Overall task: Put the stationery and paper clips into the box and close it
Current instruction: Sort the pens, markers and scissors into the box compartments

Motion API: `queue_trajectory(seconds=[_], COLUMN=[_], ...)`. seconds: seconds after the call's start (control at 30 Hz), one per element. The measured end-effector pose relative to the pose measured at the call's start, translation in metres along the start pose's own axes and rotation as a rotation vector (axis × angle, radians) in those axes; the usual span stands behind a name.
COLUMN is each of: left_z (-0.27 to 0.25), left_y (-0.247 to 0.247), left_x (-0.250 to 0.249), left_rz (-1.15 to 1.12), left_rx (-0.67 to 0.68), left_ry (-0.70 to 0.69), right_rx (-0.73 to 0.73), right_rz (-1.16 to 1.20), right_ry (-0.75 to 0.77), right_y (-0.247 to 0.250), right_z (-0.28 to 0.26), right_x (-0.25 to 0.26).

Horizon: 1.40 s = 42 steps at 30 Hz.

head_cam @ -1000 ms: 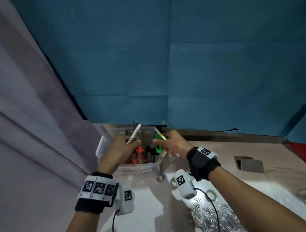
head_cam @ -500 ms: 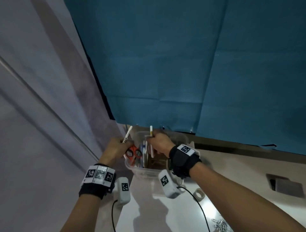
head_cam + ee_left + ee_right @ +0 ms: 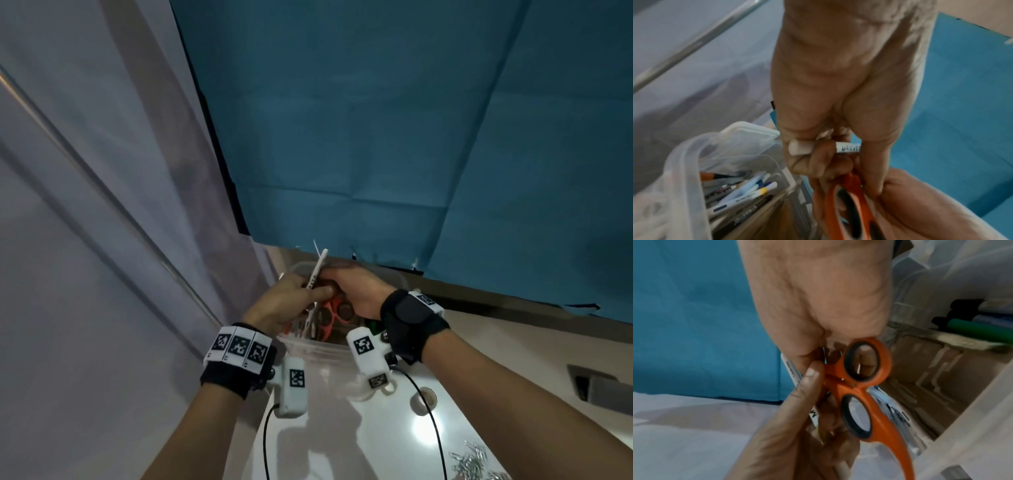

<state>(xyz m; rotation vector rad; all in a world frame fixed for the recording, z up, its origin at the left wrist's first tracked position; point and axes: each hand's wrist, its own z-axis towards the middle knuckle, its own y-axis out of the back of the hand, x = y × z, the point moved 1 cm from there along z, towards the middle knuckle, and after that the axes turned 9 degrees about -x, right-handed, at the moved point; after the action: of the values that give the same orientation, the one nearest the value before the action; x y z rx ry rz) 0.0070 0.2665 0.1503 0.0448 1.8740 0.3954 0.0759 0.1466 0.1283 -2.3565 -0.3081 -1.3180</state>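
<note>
My left hand grips a white marker upright over the clear plastic box by the wall. The orange scissors hang handles-up just under that hand, blades down in the box. My right hand has come across, and its fingers curl around the scissors' upper handle ring. My left thumb presses the marker against the scissors. Several pens lie in the box, one with a yellow band. A heap of paper clips lies on the table at the lower right.
A grey curtain hangs close on the left and a blue sheet behind the box. A tape roll lies on the white table right of the box. Green and black markers sit in another compartment. A cardboard divider stands inside.
My right hand has let go of the yellow-banded pen, which now lies in the box, and has moved left onto the scissors beside my left hand. My head has turned left.
</note>
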Motion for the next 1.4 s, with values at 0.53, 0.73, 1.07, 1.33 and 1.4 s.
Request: queue_trajectory(seconds=[0.53, 0.73, 1.07, 1.33, 1.4], left_z=[0.024, 0.015, 0.007, 0.018, 0.020], left_y=[-0.018, -0.010, -0.046, -0.072, -0.079], left_x=[0.032, 0.017, 0.014, 0.036, 0.040], left_rz=[0.789, 0.687, 0.074, 0.138, 0.170], left_rx=[-0.113, -0.236, 0.016, -0.206, -0.189], left_ry=[0.029, -0.163, -0.180, -0.197, -0.172], right_rx=[-0.032, -0.065, 0.020, -0.160, -0.197], right_rz=[-0.618, -1.088, -1.619, -0.989, -0.924], right_ry=[0.068, 0.259, 0.497, 0.445, 0.331], right_y=[0.082, 0.076, 0.015, 0.105, 0.153], right_z=[-0.033, -0.048, -0.029, -0.068, -0.088], right_x=[0.025, 0.061, 0.064, 0.062, 0.048])
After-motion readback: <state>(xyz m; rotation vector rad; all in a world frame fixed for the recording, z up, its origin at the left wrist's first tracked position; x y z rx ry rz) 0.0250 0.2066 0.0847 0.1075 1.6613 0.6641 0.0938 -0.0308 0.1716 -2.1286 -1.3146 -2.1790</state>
